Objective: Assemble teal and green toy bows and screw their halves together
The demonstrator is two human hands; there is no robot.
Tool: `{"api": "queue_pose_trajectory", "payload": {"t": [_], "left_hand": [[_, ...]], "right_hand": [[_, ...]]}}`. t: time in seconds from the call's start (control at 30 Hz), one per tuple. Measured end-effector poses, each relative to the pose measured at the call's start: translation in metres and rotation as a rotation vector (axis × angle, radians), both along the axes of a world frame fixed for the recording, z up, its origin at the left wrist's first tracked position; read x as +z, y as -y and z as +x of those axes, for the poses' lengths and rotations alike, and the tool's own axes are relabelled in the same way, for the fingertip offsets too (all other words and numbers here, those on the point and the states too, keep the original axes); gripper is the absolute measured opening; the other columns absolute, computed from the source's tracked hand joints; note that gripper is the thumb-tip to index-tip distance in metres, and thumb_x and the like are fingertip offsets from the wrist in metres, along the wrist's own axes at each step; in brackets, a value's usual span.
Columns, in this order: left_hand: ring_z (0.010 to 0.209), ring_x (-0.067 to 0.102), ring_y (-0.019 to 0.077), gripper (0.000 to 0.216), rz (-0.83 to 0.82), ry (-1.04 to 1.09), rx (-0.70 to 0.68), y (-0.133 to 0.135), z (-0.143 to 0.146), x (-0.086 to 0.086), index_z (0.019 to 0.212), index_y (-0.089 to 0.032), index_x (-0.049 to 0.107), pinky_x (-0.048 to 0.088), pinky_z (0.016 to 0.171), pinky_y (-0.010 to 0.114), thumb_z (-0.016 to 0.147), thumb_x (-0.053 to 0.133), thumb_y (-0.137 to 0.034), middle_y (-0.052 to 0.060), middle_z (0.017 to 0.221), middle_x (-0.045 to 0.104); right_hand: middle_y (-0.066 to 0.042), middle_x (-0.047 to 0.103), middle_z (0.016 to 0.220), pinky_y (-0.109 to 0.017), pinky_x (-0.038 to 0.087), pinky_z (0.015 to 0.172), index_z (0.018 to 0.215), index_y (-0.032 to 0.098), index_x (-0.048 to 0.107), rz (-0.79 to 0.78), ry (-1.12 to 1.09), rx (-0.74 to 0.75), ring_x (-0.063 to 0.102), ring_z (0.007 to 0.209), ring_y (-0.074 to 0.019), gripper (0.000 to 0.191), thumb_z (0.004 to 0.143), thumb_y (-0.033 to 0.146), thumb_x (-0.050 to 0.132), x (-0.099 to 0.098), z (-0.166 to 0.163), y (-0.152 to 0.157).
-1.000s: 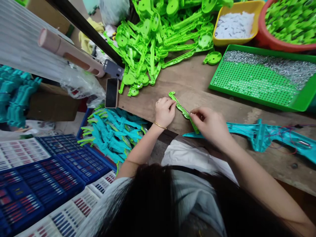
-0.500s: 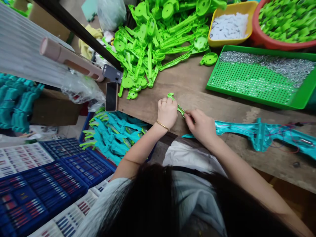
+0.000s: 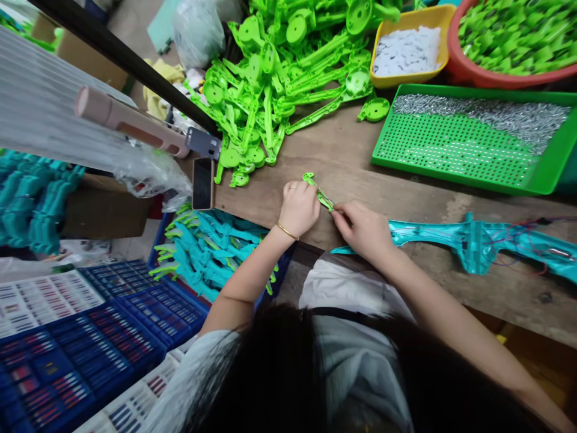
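My left hand is closed round a slim bright green plastic part that lies on the wooden table, its hooked end sticking out above my fingers. My right hand pinches the same part from the right, fingertips meeting the left hand's. A long teal plastic shell with thin red wires lies on the table just right of my right hand. A gold bangle sits on my left wrist.
A heap of green plastic arms fills the table's far side. A green perforated tray of metal screws, a yellow tub of white bits and a red basin of green pieces stand right. A phone lies at the table's left edge; teal parts fill a blue crate below.
My right hand slid left along the green part until it met my left hand. The view shifted slightly; both hands kept hold of the part.
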State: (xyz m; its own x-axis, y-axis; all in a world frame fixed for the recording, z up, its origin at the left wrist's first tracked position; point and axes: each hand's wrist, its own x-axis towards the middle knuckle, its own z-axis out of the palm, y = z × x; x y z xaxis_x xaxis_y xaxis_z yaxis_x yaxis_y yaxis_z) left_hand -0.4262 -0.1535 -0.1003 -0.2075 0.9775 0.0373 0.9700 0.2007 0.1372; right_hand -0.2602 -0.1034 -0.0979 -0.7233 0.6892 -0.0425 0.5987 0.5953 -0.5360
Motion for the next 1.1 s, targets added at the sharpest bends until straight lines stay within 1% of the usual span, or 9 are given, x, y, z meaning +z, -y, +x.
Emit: {"api": "queue_pose_trajectory", "payload": {"t": [0.13,0.23,0.37,0.5,0.63,0.77,0.87,0.97,1.1], "left_hand": [[0.094,0.060,0.0226,0.016,0.033,0.127,0.036,0.002,-0.005,0.002,0.099,-0.017,0.064,0.038,0.097,0.038,0.088,0.053,-0.022,0.005,0.091,0.070],[0.090,0.062,0.0209,0.016,0.052,0.146,0.036,0.001,-0.008,0.002,0.101,-0.017,0.063,0.035,0.100,0.039,0.091,0.053,-0.025,0.003,0.086,0.071],[0.092,0.062,0.0206,0.018,0.051,0.087,-0.018,0.000,-0.011,-0.002,0.094,-0.020,0.065,0.032,0.102,0.040,0.095,0.048,-0.026,0.003,0.091,0.071],[0.093,0.060,0.0215,0.020,0.056,0.052,-0.033,0.001,-0.012,-0.006,0.095,-0.018,0.064,0.035,0.098,0.039,0.096,0.045,-0.025,0.005,0.091,0.070],[0.092,0.059,0.0231,0.020,0.046,0.024,-0.016,0.000,-0.009,-0.005,0.092,-0.018,0.064,0.036,0.095,0.039,0.095,0.045,-0.024,0.006,0.089,0.069],[0.092,0.059,0.0246,0.022,-0.001,-0.019,0.013,-0.003,-0.003,-0.004,0.088,-0.017,0.065,0.038,0.093,0.041,0.094,0.044,-0.022,0.008,0.088,0.069],[0.091,0.058,0.0247,0.027,-0.008,-0.082,0.018,-0.001,0.002,-0.007,0.086,-0.016,0.066,0.039,0.096,0.041,0.094,0.040,-0.019,0.010,0.087,0.067],[0.094,0.057,0.0243,0.032,0.030,-0.141,-0.021,0.008,0.007,-0.013,0.092,-0.015,0.068,0.036,0.104,0.042,0.094,0.036,-0.015,0.011,0.090,0.066],[0.102,0.055,0.0262,0.036,0.046,-0.178,-0.064,0.023,0.011,-0.019,0.118,-0.013,0.064,0.034,0.109,0.047,0.096,0.036,-0.019,0.013,0.103,0.065]], "right_hand": [[-0.005,0.069,0.095,-0.027,0.030,0.057,0.102,0.021,0.066,0.021,0.016,0.002,0.063,0.082,-0.0181,0.030,0.096,0.038,0.042,0.000,0.000,0.001],[-0.004,0.070,0.097,-0.027,0.029,0.056,0.101,0.022,0.066,0.033,0.034,0.008,0.064,0.081,-0.0183,0.030,0.096,0.038,0.041,0.001,0.000,0.002],[-0.004,0.070,0.098,-0.027,0.030,0.057,0.101,0.022,0.067,0.014,0.047,0.015,0.065,0.083,-0.0190,0.030,0.096,0.038,0.042,0.001,0.001,0.001],[-0.005,0.071,0.098,-0.028,0.036,0.063,0.102,0.021,0.067,-0.039,0.003,0.012,0.066,0.087,-0.0205,0.030,0.096,0.037,0.042,0.002,0.001,-0.001],[-0.006,0.072,0.096,-0.030,0.040,0.069,0.100,0.018,0.067,-0.133,-0.038,-0.003,0.067,0.087,-0.0214,0.027,0.094,0.034,0.045,0.013,0.000,-0.005],[-0.006,0.072,0.089,-0.030,0.040,0.069,0.097,0.019,0.068,-0.212,-0.020,-0.076,0.066,0.081,-0.0207,0.024,0.092,0.032,0.048,0.027,-0.004,-0.008],[-0.006,0.072,0.092,-0.030,0.040,0.069,0.095,0.019,0.068,-0.228,0.010,-0.080,0.065,0.084,-0.0215,0.022,0.092,0.031,0.049,0.028,-0.006,-0.003],[-0.006,0.071,0.097,-0.031,0.040,0.069,0.097,0.020,0.068,-0.222,0.072,-0.064,0.065,0.087,-0.0227,0.024,0.092,0.032,0.048,0.021,-0.007,0.006],[-0.006,0.070,0.099,-0.030,0.041,0.070,0.100,0.020,0.067,-0.199,0.068,-0.046,0.065,0.090,-0.0215,0.026,0.094,0.033,0.046,0.011,-0.004,0.013]]}}
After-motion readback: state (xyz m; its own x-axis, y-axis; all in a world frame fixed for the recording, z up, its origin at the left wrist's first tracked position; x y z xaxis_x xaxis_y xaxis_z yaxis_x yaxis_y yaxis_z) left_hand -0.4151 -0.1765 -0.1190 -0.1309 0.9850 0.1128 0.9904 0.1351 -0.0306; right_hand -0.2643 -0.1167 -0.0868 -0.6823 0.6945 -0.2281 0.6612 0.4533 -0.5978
